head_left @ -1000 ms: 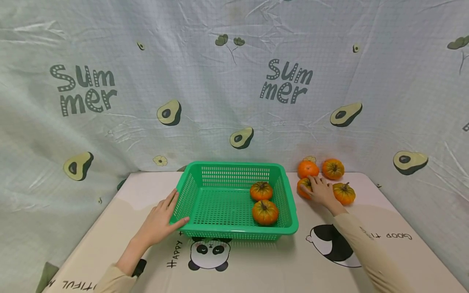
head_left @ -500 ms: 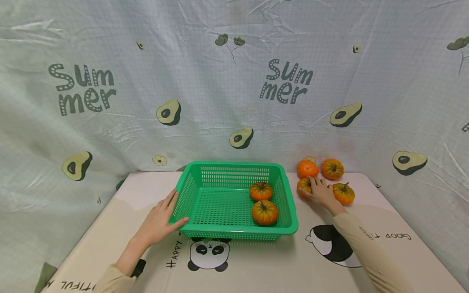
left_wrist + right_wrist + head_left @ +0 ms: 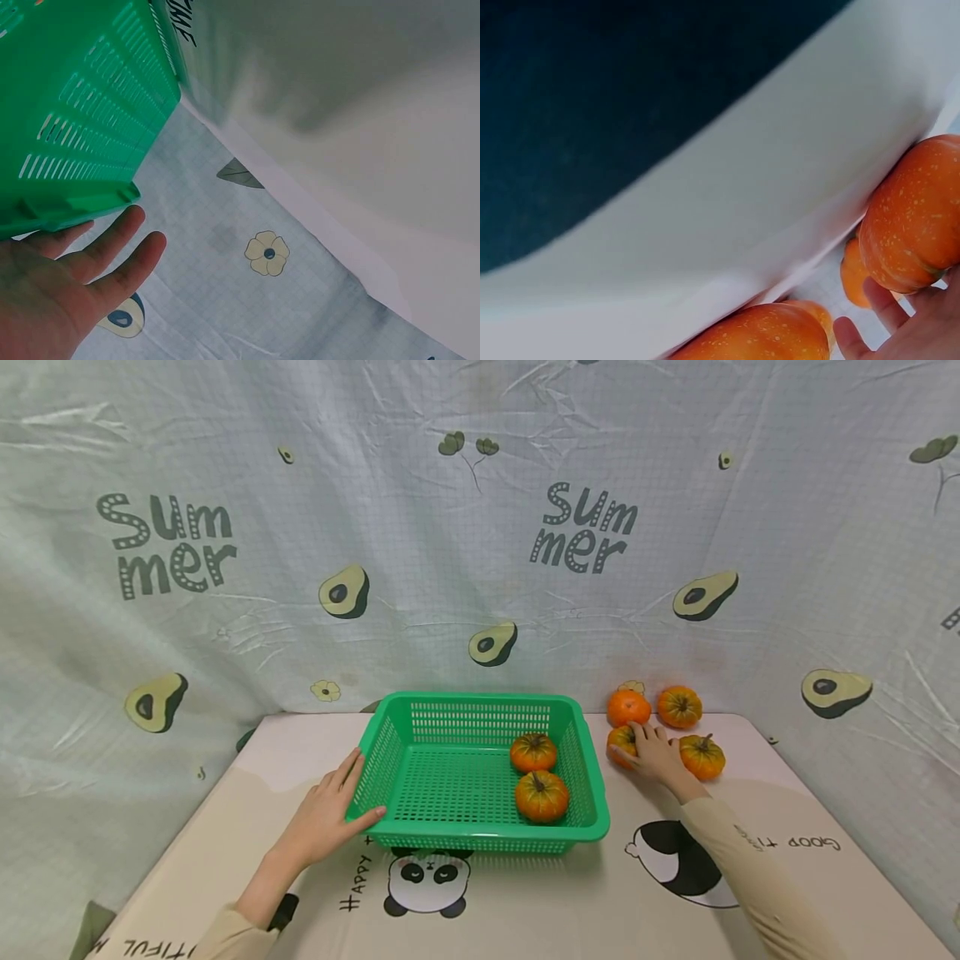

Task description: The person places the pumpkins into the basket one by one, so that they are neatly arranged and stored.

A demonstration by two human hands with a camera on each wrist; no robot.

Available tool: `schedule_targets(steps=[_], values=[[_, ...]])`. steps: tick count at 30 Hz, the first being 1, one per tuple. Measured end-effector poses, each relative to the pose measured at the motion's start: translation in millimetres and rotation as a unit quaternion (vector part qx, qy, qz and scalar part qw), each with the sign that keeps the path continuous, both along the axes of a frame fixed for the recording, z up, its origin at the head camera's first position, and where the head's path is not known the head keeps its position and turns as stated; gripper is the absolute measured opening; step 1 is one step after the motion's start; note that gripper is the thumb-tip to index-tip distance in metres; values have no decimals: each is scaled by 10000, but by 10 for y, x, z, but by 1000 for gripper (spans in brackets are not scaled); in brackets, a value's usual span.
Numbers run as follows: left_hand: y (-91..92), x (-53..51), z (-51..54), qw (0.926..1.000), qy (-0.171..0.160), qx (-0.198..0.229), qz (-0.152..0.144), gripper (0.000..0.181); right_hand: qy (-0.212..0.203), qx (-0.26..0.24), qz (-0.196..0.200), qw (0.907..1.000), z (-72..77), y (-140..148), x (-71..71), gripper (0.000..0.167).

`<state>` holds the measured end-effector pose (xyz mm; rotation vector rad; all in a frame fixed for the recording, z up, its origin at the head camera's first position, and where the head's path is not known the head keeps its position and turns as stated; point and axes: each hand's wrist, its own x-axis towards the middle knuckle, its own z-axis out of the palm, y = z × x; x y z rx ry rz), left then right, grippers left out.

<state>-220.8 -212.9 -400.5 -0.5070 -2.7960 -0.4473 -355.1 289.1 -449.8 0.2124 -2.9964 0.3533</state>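
A green plastic basket (image 3: 480, 831) sits mid-table, with two small orange-green pumpkins (image 3: 542, 797) along its right side. My left hand (image 3: 318, 822) rests at the basket's left rim, thumb on the near corner and fingers extended along the side; the left wrist view shows these fingers (image 3: 124, 262) straight against the rim. To the right of the basket, my right hand (image 3: 660, 756) holds a small pumpkin (image 3: 619, 747) on the table, with thumb in front and fingers over the top. In the right wrist view, this pumpkin (image 3: 911, 217) is partly cut off by the frame edge.
Near the right hand stand an orange pumpkin (image 3: 628, 707) behind, another pumpkin (image 3: 680, 707) at the back right, and a third pumpkin (image 3: 702, 757) beside the wrist. A printed cloth curtain (image 3: 420, 568) hangs behind the table (image 3: 540, 910).
The right thumb shifts slightly across the front of the pumpkin between the first frame and the later ones. The left hand, basket and other pumpkins stay in place.
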Motion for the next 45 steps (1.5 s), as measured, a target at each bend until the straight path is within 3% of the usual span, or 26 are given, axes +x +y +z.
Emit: schedule_targets(steps=[21,28,45], values=[[-3,9,-7,10000,16,-17,2,83,450,298,307,9981,78,92,166,71],[-1,9,6,10000,49,-14,7,83,463,104,391,9981,140,80,266,71],[-5,-15,-8,9999,59,-89,-3,84,943,-172,726,9928,325,-59,465,68]])
